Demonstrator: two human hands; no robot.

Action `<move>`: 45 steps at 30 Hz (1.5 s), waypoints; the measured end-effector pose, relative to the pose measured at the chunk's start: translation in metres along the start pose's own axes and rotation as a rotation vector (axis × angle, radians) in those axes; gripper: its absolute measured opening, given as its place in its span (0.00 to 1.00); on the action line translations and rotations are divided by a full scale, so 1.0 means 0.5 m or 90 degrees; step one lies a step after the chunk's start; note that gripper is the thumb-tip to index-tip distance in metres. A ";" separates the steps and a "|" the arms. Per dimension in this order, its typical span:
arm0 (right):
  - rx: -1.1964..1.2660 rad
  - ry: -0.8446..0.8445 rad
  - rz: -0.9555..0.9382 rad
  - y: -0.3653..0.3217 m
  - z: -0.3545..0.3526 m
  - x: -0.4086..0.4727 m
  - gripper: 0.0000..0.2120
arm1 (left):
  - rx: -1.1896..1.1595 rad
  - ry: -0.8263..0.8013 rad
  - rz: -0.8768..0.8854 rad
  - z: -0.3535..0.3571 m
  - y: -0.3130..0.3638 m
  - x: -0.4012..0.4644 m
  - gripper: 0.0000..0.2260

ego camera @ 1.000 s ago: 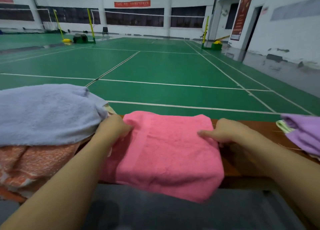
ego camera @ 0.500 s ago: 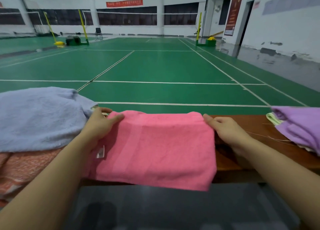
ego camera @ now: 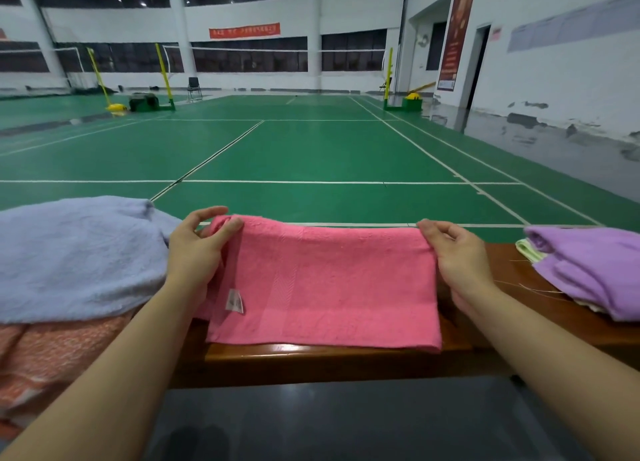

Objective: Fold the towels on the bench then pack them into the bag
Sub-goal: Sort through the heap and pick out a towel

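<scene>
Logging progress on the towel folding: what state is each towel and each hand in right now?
pink towel: folded flat on the bench, far corners pinched
left hand: pinching the far left corner
right hand: pinching the far right corner
blue towel: heaped, unfolded
orange towel: under the blue one, crumpled
purple towel: folded, on the right

blue towel [ego camera: 76, 256] running off the left edge, orange towel [ego camera: 45, 360] mostly buried under it, purple towel [ego camera: 592, 270] getting cropped on the right, covering most of a pale green one [ego camera: 524, 249], tag [ego camera: 234, 300] print too blurry to read
</scene>
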State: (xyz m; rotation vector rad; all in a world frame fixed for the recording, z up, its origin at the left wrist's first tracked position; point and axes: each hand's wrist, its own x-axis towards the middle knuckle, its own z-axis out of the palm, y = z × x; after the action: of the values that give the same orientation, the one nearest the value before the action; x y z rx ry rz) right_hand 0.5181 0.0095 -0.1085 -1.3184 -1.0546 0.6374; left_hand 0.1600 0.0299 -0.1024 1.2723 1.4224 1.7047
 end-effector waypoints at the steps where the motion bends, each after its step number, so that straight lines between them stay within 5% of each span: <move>1: 0.006 0.010 -0.020 -0.007 -0.003 -0.002 0.11 | -0.018 -0.002 0.013 0.003 0.009 -0.001 0.15; 6: 0.122 0.029 -0.088 -0.054 -0.024 -0.005 0.11 | -0.167 -0.046 0.079 0.030 0.073 -0.019 0.10; 14: -0.005 0.004 -0.246 -0.086 -0.044 -0.005 0.30 | 0.072 -0.032 0.292 0.044 0.153 -0.036 0.19; 18: -0.132 -0.026 -0.196 -0.071 -0.033 0.007 0.32 | 0.191 -0.065 0.206 0.058 0.120 -0.012 0.24; 24: -0.421 -0.200 -0.015 0.019 -0.020 0.011 0.41 | 0.366 -0.249 -0.019 0.075 -0.008 -0.022 0.31; 28: -0.642 -0.231 -0.007 0.025 -0.027 0.017 0.40 | 0.574 -0.221 -0.038 0.071 -0.008 -0.014 0.34; 30: -0.734 -0.207 -0.062 0.017 -0.028 0.018 0.38 | 0.795 -0.154 0.017 0.075 0.021 -0.024 0.30; 32: -0.713 -0.213 -0.225 0.005 -0.021 0.013 0.26 | 0.827 -0.122 0.070 0.093 0.063 -0.044 0.25; 35: -0.548 -0.424 -0.288 -0.007 0.007 -0.011 0.14 | 0.755 -0.359 0.051 0.132 0.108 -0.083 0.19; 38: -0.606 -0.584 -0.234 0.016 0.026 -0.026 0.23 | 0.794 -0.583 -0.075 0.167 0.106 -0.131 0.27; 41: -0.763 -0.539 -0.247 -0.005 0.020 -0.029 0.25 | 0.893 -0.543 -0.032 0.187 0.075 -0.141 0.37; 45: -0.881 -0.513 -0.226 -0.058 0.019 -0.052 0.24 | 0.867 -0.548 0.069 0.206 0.031 -0.136 0.30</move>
State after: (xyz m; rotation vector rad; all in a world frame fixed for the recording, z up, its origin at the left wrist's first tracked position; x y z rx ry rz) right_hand 0.4936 -0.0141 -0.0879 -1.9540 -2.5896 0.0461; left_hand 0.2823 0.0081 -0.1105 2.3176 1.8613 -0.1578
